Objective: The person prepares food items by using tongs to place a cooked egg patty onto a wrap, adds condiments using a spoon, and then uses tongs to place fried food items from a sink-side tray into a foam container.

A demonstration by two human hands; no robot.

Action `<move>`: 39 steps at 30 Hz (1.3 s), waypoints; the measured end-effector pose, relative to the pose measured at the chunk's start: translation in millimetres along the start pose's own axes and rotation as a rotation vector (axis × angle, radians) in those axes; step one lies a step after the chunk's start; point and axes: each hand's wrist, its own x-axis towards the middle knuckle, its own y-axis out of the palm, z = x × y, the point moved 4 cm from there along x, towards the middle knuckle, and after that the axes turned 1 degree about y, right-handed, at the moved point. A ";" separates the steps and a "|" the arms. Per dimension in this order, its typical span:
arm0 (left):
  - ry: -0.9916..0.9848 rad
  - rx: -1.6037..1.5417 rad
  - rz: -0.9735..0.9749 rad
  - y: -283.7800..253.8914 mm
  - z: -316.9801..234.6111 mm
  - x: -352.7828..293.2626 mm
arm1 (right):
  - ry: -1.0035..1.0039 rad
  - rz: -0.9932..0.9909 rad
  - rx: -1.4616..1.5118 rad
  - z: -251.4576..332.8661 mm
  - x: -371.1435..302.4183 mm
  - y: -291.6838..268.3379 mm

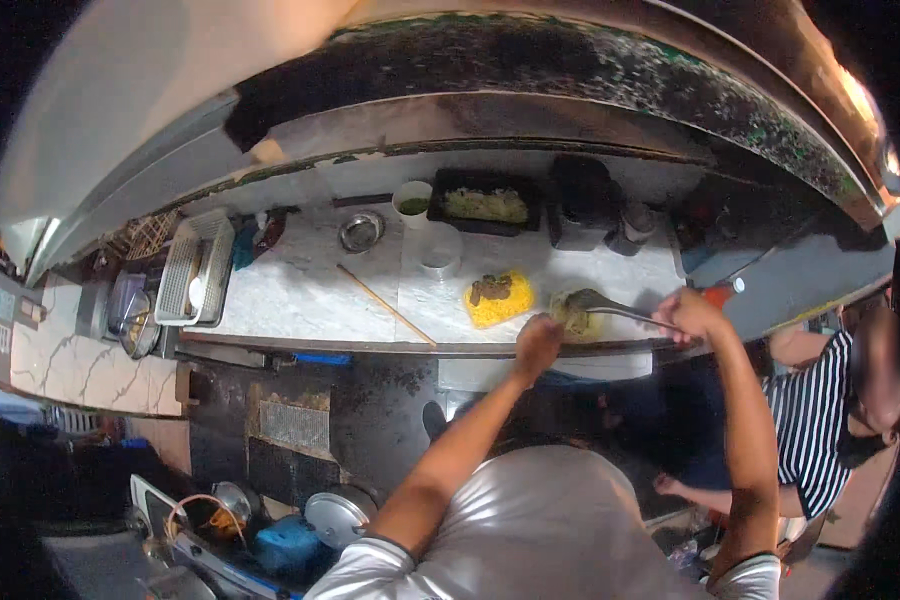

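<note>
My right hand [692,316] is closed around the long dark handle of a ladle [625,309]. The ladle's head rests inside a pale, round bowl [595,328] with yellowish food in it, at the counter's front edge. At the bowl's left side, my left hand [538,345] is closed against the rim and appears to grip it; its fingertips are partly hidden. Just left of the bowl lies a portion of yellow rice [487,312] topped with brown pieces that look like meat [492,288]. What carries the rice is hard to make out.
Behind the rice stand a clear round container [438,250], a white tub of green stuff [412,200] and a black tray of shredded greens [482,206]. A metal bowl [361,231], a wooden stick [385,304] and a white basket [178,280] lie leftward. Someone in stripes [815,430] is at right.
</note>
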 end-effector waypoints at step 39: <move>-0.435 0.492 -0.268 -170.1 18.6 -0.4 | -0.101 0.156 0.023 87.4 76.6 76.3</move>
